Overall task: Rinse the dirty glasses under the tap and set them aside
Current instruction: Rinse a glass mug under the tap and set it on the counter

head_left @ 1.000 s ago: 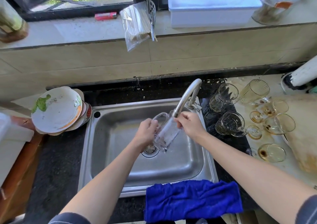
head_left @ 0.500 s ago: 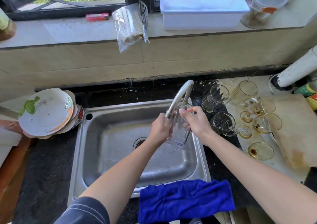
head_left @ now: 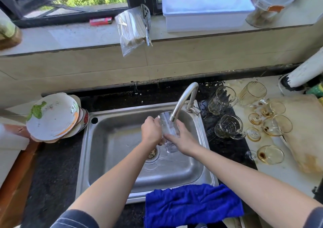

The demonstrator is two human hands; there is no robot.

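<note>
I hold a clear glass mug (head_left: 168, 128) upright under the spout of the steel tap (head_left: 183, 100), over the steel sink (head_left: 113, 140). My left hand (head_left: 151, 131) grips its left side and my right hand (head_left: 183, 139) wraps its right side and base. Water pools around the drain (head_left: 152, 154). On the dark counter right of the sink lie two clear mugs (head_left: 229, 126) on their sides. Beyond them are several stained stemmed glasses (head_left: 277, 125), most tipped over.
A blue cloth (head_left: 192, 205) drapes over the sink's front edge. A stack of dirty plates (head_left: 52, 117) sits left of the sink. A wooden board (head_left: 307, 131) lies at the far right. On the sill stand a white tub (head_left: 206, 9), a plastic bag (head_left: 132, 28) and a red lighter (head_left: 100, 21).
The mug went from tilted, mouth down toward the drain, to upright with its mouth under the spout. Both hands stayed on it and shifted slightly around it.
</note>
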